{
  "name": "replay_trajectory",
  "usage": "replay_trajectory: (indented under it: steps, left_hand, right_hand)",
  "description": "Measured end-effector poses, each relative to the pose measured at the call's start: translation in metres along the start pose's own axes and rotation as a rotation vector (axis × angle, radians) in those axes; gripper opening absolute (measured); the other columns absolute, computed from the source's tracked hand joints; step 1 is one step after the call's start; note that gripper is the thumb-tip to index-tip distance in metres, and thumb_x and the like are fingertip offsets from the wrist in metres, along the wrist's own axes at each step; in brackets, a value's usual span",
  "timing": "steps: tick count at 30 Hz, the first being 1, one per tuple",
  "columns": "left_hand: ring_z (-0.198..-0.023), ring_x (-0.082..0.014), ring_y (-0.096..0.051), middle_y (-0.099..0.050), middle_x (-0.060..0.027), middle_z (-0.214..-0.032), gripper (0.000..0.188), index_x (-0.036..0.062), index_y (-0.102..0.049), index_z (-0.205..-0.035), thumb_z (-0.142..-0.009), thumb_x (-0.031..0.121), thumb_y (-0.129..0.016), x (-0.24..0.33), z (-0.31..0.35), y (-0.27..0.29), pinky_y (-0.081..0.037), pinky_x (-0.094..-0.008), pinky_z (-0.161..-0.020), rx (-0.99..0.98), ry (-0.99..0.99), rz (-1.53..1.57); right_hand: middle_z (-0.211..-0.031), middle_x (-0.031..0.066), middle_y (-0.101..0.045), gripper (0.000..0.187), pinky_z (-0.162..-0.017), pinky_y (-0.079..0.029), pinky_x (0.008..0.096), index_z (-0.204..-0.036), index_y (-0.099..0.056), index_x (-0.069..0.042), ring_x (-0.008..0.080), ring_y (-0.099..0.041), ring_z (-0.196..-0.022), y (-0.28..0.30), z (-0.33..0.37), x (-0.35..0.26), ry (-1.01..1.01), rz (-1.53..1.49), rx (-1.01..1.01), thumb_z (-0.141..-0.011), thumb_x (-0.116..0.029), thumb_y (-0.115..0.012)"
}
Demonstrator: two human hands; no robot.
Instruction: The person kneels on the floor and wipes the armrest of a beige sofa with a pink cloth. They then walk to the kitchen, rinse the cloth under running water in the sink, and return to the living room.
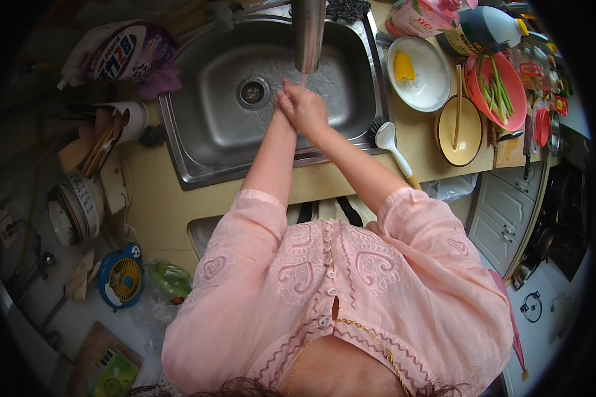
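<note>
Both hands are together over the steel sink (202, 139), under the metal faucet (308, 36), with water running down onto them. My right hand (306, 109) is wrapped over my left hand (283, 102), its fingers bent around it. Most of the left hand's fingers are hidden beneath the right. Neither hand shows any object in it. To the left of the hands lies the round drain (251, 92), and shallow water spreads over the basin floor around them.
Right of the sink are a white-handled scrub brush (392, 145), a white bowl (420, 86) with a yellow piece inside, a cream bowl (467, 142) with chopsticks, and a pink basin (520, 99) with green stalks. A detergent bag (116, 56) and utensil holder (131, 119) stand left.
</note>
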State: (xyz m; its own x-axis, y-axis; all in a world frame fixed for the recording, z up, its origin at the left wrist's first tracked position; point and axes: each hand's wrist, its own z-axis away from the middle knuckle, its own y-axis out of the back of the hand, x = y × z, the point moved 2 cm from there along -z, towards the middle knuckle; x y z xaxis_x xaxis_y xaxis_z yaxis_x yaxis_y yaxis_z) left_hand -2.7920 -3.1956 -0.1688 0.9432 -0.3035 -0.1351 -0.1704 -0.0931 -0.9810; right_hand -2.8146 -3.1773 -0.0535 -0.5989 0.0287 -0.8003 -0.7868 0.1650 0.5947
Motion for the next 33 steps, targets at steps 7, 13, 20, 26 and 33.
replay_trajectory:
  steps: [7,13,20,26,33]
  left_hand:
    - [-0.078,-0.0199,-0.060,-0.060,-0.0049,-0.087,0.032,0.0089,-0.057,-0.091,-0.091,0.039,-0.046,0.014,0.004,-0.026,-0.050,-0.0354,-0.069,0.832,0.228,-0.647]
    - [-0.076,-0.0224,-0.060,-0.060,-0.0087,-0.085,0.031,0.0053,-0.056,-0.089,-0.093,0.034,-0.045,0.020,-0.003,-0.053,-0.051,-0.0367,-0.068,0.992,0.252,-0.769]
    - [-0.080,-0.0234,-0.060,-0.060,-0.0108,-0.090,0.033,0.0003,-0.052,-0.100,-0.093,0.032,-0.047,0.041,-0.011,-0.075,-0.052,-0.0375,-0.072,0.800,0.115,-0.839]
    - [-0.090,-0.0244,-0.057,-0.057,-0.0127,-0.099,0.038,0.0009,-0.051,-0.106,-0.093,0.036,-0.045,0.061,0.011,-0.035,-0.048,-0.0397,-0.082,0.850,0.115,-0.949]
    - [-0.094,-0.0257,-0.053,-0.057,-0.0098,-0.100,0.058,0.0101,-0.052,-0.104,-0.086,0.062,-0.032,0.024,0.012,-0.011,-0.042,-0.0438,-0.084,0.468,0.544,-0.233]
  right_hand:
    - [-0.073,0.0175,-0.061,0.028,-0.060,-0.047,0.0451,-0.080,-0.063,-0.007,0.0382,-0.058,-0.070,0.009,-0.020,0.032,-0.075,0.060,-0.026,-0.084,-0.033,-0.054]
    - [-0.073,0.0175,-0.061,0.029,-0.061,-0.046,0.0417,-0.083,-0.063,-0.008,0.0344,-0.060,-0.070,0.002,-0.020,0.052,-0.195,-0.003,-0.071,-0.084,-0.035,-0.053]
    - [-0.091,0.0024,-0.062,0.051,-0.061,-0.051,0.0325,-0.118,-0.050,-0.011,0.0235,-0.064,-0.071,0.016,0.002,0.050,-1.043,-0.938,-0.639,-0.089,-0.053,-0.042]
    - [-0.077,0.0104,-0.062,0.020,-0.050,-0.045,0.0318,-0.089,-0.060,-0.006,0.0228,-0.062,-0.063,0.033,-0.029,0.086,-0.247,-0.311,-0.279,-0.088,-0.025,-0.053]
    - [-0.081,0.0098,-0.062,0.024,-0.062,-0.049,0.0413,-0.078,-0.060,-0.010,0.0309,-0.060,-0.075,0.043,0.008,-0.015,0.206,0.132,-0.201,-0.080,-0.034,-0.059]
